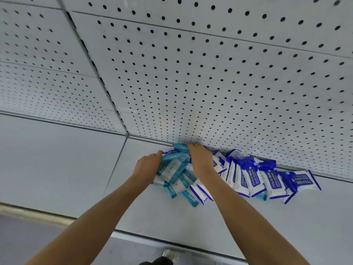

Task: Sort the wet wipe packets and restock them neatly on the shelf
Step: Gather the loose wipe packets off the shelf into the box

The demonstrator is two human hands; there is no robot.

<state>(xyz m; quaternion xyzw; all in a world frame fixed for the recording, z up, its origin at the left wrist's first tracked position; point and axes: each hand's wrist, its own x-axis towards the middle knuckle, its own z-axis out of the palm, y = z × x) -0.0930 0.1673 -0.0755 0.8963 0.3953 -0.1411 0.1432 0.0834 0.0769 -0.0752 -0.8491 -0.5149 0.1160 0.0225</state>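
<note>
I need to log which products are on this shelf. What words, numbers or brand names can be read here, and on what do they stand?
"75%": on the dark blue packets, printed along their fronts; it shows on at least two of them.
The other print on the dark blue packets is too small and blurred to read.
The teal packets, between the left hand and right hand, carry print too blurred to read.
The pegboard and shelf show no text.
</note>
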